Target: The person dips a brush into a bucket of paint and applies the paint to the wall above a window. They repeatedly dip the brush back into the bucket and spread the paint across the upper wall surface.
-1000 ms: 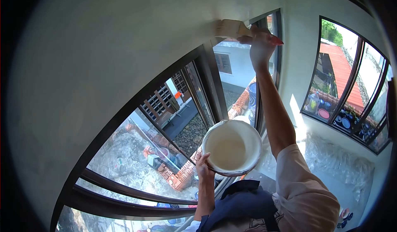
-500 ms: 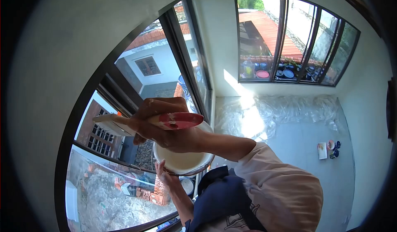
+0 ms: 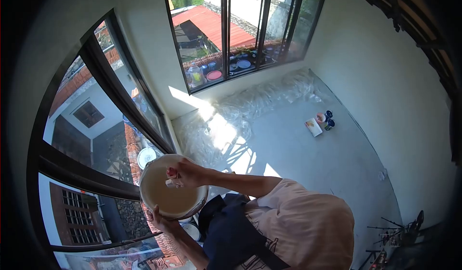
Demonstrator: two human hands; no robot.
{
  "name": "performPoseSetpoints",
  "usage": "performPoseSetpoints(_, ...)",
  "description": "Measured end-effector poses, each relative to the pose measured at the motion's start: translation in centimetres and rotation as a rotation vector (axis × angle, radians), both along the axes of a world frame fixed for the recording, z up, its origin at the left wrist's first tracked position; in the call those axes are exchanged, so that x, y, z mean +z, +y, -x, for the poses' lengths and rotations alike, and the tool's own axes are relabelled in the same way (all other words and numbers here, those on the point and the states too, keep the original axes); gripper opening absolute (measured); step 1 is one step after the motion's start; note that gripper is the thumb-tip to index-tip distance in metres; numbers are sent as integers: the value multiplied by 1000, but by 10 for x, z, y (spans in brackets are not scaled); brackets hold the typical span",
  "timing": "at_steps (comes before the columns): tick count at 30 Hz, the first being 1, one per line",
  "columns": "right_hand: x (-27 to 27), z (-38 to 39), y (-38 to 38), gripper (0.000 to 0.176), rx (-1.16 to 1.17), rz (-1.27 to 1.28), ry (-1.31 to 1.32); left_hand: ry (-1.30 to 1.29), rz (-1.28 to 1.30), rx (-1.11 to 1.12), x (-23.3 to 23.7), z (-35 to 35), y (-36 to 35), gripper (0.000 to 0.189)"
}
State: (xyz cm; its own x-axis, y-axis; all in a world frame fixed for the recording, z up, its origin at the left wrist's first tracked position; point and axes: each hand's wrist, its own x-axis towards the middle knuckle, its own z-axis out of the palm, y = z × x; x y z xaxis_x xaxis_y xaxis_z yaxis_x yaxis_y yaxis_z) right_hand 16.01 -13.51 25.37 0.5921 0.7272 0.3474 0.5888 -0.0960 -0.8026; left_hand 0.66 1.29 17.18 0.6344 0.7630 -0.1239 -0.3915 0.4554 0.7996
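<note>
My right hand [image 3: 190, 173] is closed around a paintbrush [image 3: 171, 173], whose red handle end points up toward me. The hand is over the open mouth of a paint bucket [image 3: 204, 200]; the bristles are hard to make out. Cream-coloured paint [image 3: 166, 200] fills part of the bucket. At the near side of the bucket, my left hand [image 3: 162, 221] grips the rim, fingers over the edge. The bucket is held up close to the dark-framed window [image 3: 86, 171] on my left.
Crumpled clear plastic sheeting [image 3: 269, 101] lies along the wall under the far window [image 3: 243, 34]. On the floor stand a white tray [image 3: 313, 127] and several small cans [image 3: 329, 124]. Another pail [image 3: 191, 230] is below my left arm. Dark equipment [image 3: 409, 229] stands at lower right.
My right hand has brought the brush from in front of the window down into the bucket's mouth. The view has swung right, and more of the floor shows.
</note>
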Motion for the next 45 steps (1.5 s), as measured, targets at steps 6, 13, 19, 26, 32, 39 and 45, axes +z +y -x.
performPoseSetpoints(6,-39,9,16,7,142,186,-44,-33,60,-65,25,-5,-14,21)
performPoseSetpoints(13,-39,9,22,7,88,214,-79,-91,20,-46,24,-2,-11,21)
performPoseSetpoints(19,-65,1,25,13,47,143,-82,-69,40,-18,17,-2,-7,18)
performPoseSetpoints(26,-67,11,22,17,-15,130,-93,-53,-6,-39,15,-6,-6,16)
performPoseSetpoints(32,-63,16,22,19,-93,121,-76,-43,-47,-63,10,-2,-4,22)
performPoseSetpoints(39,-55,9,27,16,-155,37,-77,-44,-33,-9,21,-2,-9,20)
performPoseSetpoints(45,-51,8,31,6,-71,-129,95,-62,-15,-22,12,-2,-5,15)
